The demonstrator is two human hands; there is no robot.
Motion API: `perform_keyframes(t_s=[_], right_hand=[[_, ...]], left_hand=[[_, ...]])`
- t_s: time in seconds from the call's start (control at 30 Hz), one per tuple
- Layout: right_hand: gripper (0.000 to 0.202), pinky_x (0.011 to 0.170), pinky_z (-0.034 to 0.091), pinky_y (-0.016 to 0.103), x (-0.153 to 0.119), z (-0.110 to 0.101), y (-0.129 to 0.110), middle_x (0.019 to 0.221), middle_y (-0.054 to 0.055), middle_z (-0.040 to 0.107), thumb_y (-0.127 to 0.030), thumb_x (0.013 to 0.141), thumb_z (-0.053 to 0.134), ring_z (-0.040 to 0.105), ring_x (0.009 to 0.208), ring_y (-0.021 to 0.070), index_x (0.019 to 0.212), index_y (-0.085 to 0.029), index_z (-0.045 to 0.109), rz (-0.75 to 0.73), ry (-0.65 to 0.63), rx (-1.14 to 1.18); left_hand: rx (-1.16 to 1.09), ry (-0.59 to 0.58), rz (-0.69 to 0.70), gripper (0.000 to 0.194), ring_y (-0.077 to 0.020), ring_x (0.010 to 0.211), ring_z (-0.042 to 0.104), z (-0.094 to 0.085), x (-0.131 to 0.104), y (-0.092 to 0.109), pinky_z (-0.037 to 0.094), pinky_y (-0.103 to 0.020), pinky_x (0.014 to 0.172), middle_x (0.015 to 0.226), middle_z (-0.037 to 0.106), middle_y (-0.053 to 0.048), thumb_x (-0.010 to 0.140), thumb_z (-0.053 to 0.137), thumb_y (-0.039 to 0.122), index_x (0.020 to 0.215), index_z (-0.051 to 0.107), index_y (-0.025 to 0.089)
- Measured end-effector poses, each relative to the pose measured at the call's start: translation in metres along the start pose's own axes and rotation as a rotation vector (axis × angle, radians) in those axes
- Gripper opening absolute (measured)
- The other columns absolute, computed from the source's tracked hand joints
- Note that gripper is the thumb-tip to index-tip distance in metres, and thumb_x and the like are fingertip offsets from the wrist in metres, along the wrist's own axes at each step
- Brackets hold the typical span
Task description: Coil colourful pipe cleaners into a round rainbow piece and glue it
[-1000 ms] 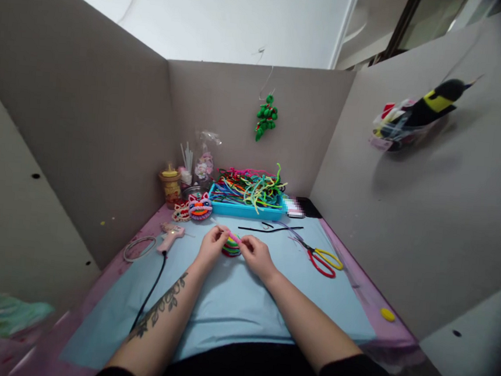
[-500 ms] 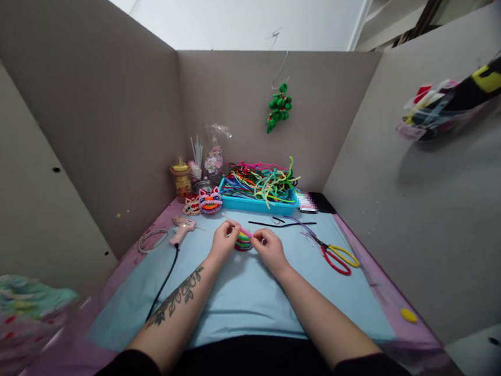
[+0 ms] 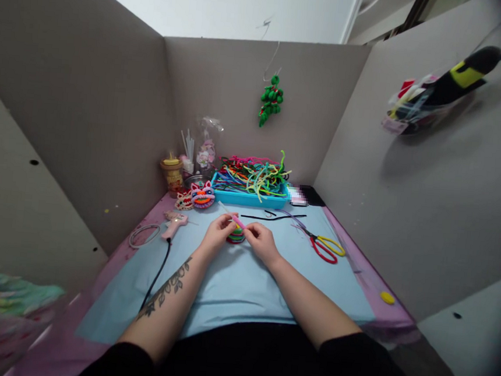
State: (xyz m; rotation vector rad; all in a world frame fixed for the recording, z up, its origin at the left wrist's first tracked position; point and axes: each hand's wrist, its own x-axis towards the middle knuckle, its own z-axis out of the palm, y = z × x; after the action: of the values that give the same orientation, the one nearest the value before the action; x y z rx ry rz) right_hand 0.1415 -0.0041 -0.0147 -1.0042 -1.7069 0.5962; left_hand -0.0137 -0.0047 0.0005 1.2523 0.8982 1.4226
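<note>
Between my two hands runs a short pink pipe cleaner (image 3: 239,222). My left hand (image 3: 218,231) pinches its upper left end, and a thin pale tip sticks out beyond the fingers. The lower right end is pinched by my right hand (image 3: 261,239). Just beneath sits a small round piece of green, red and yellow pipe cleaner (image 3: 235,237), partly covered by my fingers; whether it touches the pink one I cannot tell. A finished lion-like face of pipe cleaners (image 3: 202,195) lies beyond my left hand.
A blue tray (image 3: 249,199) heaped with pipe cleaners stands at the back. Scissors (image 3: 326,248) with red and yellow handles lie right. A pink glue gun (image 3: 174,224) with a black cord rests left. Black stems (image 3: 269,217) lie behind the hands. Grey panels (image 3: 258,95) enclose the table.
The pink pipe cleaner has tilted, its left end now higher and its right end lower. Both hands stay pinched on it. The whole view has shifted slightly.
</note>
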Motion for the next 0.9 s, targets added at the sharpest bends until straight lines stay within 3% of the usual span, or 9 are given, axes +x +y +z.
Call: perform_keyframes(t_s=[0.13,0.33,0.6,0.9], right_hand=[[0.019,0.059,0.039,0.025,-0.0011,-0.0004,-0.0034,0.064,0.001,0.056,-0.033,0.078,0.054,0.05,0.061,0.0137,0.069,-0.017,0.06,0.001,-0.043,0.026],[0.017,0.059,0.039,0.024,-0.0001,0.0,-0.0035,0.066,0.002,0.057,-0.031,0.077,0.055,0.051,0.063,0.0138,0.069,-0.017,0.06,-0.02,-0.052,0.043],[0.012,0.06,0.039,0.025,0.0011,-0.0007,-0.0072,0.065,0.0,0.054,-0.026,0.076,0.056,0.05,0.064,0.0135,0.066,-0.018,0.057,-0.068,-0.007,0.001],[0.01,0.062,0.038,0.025,0.0004,0.001,-0.0007,0.065,0.0,0.053,-0.022,0.075,0.055,0.049,0.064,0.0137,0.066,-0.019,0.057,-0.112,0.067,-0.104]], left_hand=[[-0.009,-0.037,-0.038,0.042,-0.0153,0.072,0.059,-0.0011,-0.0011,-0.0026,0.043,-0.026,0.07,0.082,0.067,-0.006,0.063,0.073,0.041,0.092,0.067,0.011],[-0.064,0.009,-0.032,0.036,-0.013,0.064,0.058,-0.0032,0.0012,-0.0067,0.043,-0.025,0.065,0.072,0.065,-0.004,0.062,0.075,0.04,0.082,0.067,0.011],[-0.228,0.071,-0.104,0.04,-0.0145,0.074,0.061,-0.0018,0.0042,-0.009,0.046,-0.026,0.07,0.082,0.067,-0.005,0.056,0.078,0.039,0.083,0.061,0.013],[-0.251,0.089,-0.137,0.037,-0.0141,0.075,0.061,0.0,0.0033,-0.0086,0.048,-0.026,0.07,0.082,0.066,-0.004,0.056,0.079,0.036,0.081,0.063,0.013]])
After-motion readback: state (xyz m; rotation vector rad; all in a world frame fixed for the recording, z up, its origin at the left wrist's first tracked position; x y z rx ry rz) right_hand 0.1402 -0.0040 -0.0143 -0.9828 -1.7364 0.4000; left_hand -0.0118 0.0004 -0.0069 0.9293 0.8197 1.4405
